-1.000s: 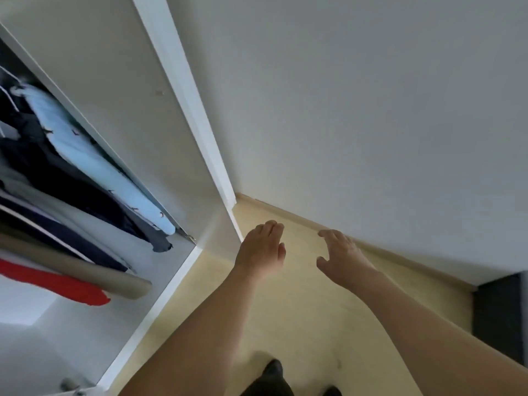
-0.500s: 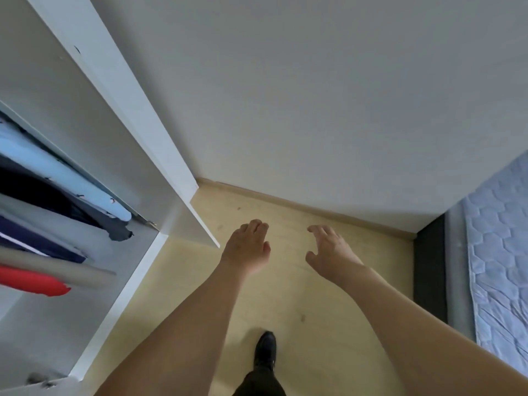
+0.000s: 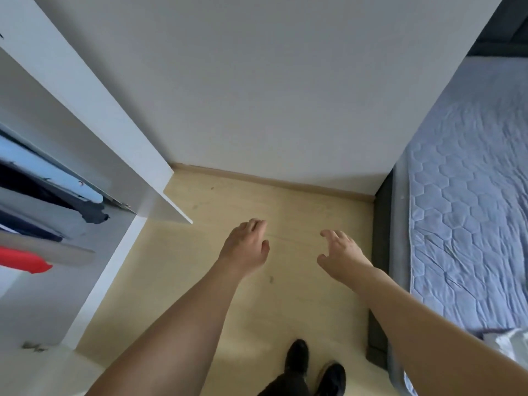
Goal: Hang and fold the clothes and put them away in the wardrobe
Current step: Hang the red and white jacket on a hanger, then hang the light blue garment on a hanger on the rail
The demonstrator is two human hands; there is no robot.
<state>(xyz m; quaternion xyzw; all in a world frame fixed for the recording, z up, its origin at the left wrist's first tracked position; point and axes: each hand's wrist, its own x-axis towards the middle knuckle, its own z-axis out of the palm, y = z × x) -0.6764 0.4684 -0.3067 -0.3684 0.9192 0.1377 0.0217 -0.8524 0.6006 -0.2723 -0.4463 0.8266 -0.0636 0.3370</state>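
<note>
From the head view, both hands are out in front over the bare wooden floor [image 3: 228,287]. The left hand [image 3: 245,247] has its fingers straight and close together, and it holds nothing. The right hand [image 3: 341,252] has its fingers spread apart and a little bent, and it holds nothing too. The two hands are near each other but do not touch.

The wardrobe [image 3: 94,115] stands on the left, with its door open. Inside it some clothes already hang in a row: a light blue top [image 3: 43,170], dark clothes [image 3: 31,190], a beige one [image 3: 48,250] and a red one [image 3: 23,262]. Their long sides run from the far left down toward the wardrobe's front edge.

The bed [image 3: 468,212] is on the right, along the wall. It has a pale blue quilted cover. At the near right corner, on the bed, a small bit of white cloth [image 3: 511,342] shows. It may be a piece of clothing that waits to be folded, but too little of it shows to be sure.

So the next thing to pick up most likely lies to the right and near, behind the right hand's reach. The right hand is the closer one to the bed. The left hand is closer to the wardrobe. The person's dark shoes [image 3: 314,364] point toward the far wall, so I think the body must turn right to get to the bed.
</note>
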